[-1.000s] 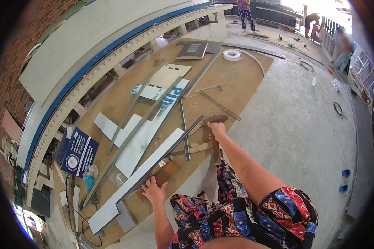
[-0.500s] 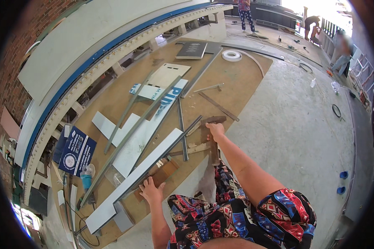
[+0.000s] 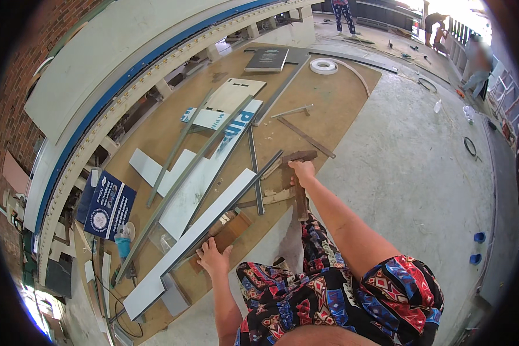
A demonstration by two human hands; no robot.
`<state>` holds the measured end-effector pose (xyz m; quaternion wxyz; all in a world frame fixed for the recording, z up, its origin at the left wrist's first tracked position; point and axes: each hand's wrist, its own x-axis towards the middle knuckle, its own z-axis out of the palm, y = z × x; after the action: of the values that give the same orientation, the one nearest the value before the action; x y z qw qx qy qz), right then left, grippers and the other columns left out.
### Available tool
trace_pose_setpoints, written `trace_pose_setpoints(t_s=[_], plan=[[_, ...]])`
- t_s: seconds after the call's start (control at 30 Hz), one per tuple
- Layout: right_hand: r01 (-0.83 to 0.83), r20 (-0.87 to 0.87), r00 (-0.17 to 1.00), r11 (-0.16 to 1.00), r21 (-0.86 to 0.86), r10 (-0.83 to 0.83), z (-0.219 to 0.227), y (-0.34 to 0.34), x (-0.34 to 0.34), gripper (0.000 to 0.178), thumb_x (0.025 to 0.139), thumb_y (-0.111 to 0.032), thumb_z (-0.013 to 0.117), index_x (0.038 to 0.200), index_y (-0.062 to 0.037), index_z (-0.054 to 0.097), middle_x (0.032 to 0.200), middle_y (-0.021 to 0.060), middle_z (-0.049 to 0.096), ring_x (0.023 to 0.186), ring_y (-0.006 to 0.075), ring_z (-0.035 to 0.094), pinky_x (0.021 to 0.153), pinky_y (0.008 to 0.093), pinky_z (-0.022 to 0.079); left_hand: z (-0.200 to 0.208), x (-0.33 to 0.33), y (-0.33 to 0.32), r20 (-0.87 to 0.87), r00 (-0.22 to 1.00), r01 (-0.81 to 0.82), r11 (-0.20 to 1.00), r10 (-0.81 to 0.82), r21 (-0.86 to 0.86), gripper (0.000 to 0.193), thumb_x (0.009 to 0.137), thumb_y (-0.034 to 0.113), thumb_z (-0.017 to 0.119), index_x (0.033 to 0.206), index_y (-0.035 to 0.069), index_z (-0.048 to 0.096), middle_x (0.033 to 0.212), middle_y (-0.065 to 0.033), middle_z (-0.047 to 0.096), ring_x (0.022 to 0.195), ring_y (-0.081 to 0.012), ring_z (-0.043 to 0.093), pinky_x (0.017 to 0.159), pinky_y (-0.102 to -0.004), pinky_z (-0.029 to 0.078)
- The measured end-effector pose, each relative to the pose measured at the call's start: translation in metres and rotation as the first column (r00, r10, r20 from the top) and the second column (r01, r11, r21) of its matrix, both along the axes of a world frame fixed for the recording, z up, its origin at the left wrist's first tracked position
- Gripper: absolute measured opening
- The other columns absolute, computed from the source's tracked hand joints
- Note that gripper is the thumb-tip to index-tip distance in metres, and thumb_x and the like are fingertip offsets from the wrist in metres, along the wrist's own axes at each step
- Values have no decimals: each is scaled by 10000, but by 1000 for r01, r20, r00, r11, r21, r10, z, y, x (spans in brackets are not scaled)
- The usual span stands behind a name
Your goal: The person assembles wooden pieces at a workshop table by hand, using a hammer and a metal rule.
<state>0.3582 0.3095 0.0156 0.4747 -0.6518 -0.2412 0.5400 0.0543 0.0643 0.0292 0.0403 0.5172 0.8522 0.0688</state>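
Note:
My right hand (image 3: 303, 172) is wrapped round a hammer (image 3: 301, 205), gripping it close under its rusty brown head, with the handle hanging down toward my leg. My left hand (image 3: 214, 259) lies with fingers spread on a brown wooden block (image 3: 229, 233) at the near edge of the brown board table (image 3: 343, 95). Just beyond those fingers runs a long white strip with a dark edge (image 3: 197, 237), set diagonally. A grey angled piece (image 3: 175, 297) sits against its near end. The underside of my left palm is hidden.
White offcuts (image 3: 176, 173) and long grey metal strips (image 3: 202, 153) lie across the table. A blue box (image 3: 109, 206) and a blue power tool (image 3: 123, 242) are at the left. A white tape roll (image 3: 323, 66) and a dark book (image 3: 267, 59) lie far off. Other people stand at the back.
My view has shifted slightly. Both hands keep nearly the same places: the right still grips the hammer, and the left still rests at the wooden block.

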Motion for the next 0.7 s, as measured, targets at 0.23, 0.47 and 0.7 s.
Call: trace_pose_setpoints(t_s=[0.23,0.47,0.7], plan=[[-6,16,1000,1000,-3,6,-4,2,0,284,774,-177,759,842,52,604,728,127,586,494,235,561,386,395,488,0,0,0,-3,1000,-2,1000,2,1,719,742,456,747,1335,148,482,1324,-117,480,1286,-463,381,973,-663,347],[-8,10,1000,1000,-2,8,-2,0,0,282,771,-171,757,839,54,601,732,127,595,501,229,567,396,389,493,1,0,0,-15,1000,-7,1000,7,-4,727,734,472,748,1331,151,485,1325,-111,480,1283,-462,385,968,-660,352],[-16,15,1000,999,33,15,1,-2,-1,286,773,-164,751,833,61,585,742,129,582,507,231,574,396,388,492,2,-1,-1,0,1000,-1,1000,1,7,708,732,476,748,1312,158,497,1299,-103,487,1273,-461,395,967,-660,355]])
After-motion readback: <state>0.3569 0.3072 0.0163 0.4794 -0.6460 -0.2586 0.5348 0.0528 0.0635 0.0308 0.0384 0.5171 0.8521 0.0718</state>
